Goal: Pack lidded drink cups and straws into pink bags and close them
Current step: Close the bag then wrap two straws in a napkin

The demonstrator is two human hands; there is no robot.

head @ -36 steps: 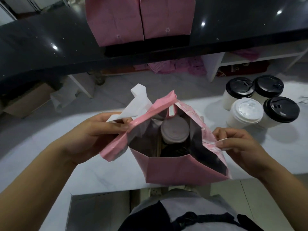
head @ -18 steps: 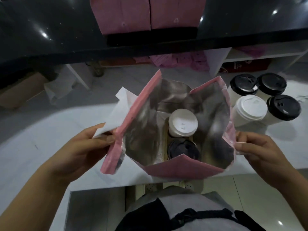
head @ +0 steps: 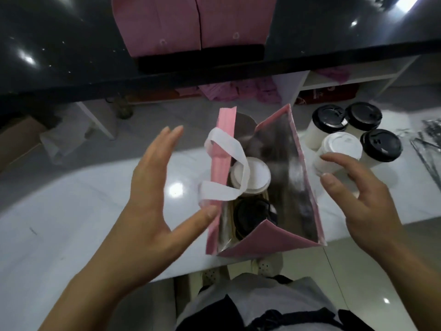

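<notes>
Counter: white top [head: 71,211] lies under both your hands, and a black ledge [head: 59,56] crosses well beyond your fingertips.
Ledge: two pink bags [head: 162,25] [head: 233,20] stand side by side on it, folded shut, far ahead of your left fingers.
Bag: the open bag [head: 269,242] stands upright on the top between your two hands, mouth wide, silver lining [head: 281,163] showing, its near pink wall facing you.
Strap: a white strap [head: 229,149] loops over the bag's left wall, just right of your left fingers, and droops across the white lid inside.
Cups in bag: a white-lid cup [head: 257,175] sits on the far side and a black-lid cup [head: 250,216] on the near side, both upright, both right of your left thumb.
Left hand: your left hand [head: 148,199] is released, fingers straight and close together, palm turned toward the bag, holding nothing. The thumb tip lies at the bag's left wall by the strap's lower end; whether it touches cannot be told.
Right hand: your right hand [head: 365,201] is released too, fingers loosely spread and slightly bent, holding nothing. It hangs just right of the bag's right wall, apart from it.
Spare cups: four lidded cups cluster past your right fingertips, a spare white cup [head: 341,145] nearest and three spare black cups [head: 330,117] [head: 364,115] [head: 381,145] beyond and right of it. Your fingertips overlap the white one in view; contact cannot be told.
Edge: thin shiny items [head: 427,139] lie far right of your right hand, too blurred to name.
</notes>
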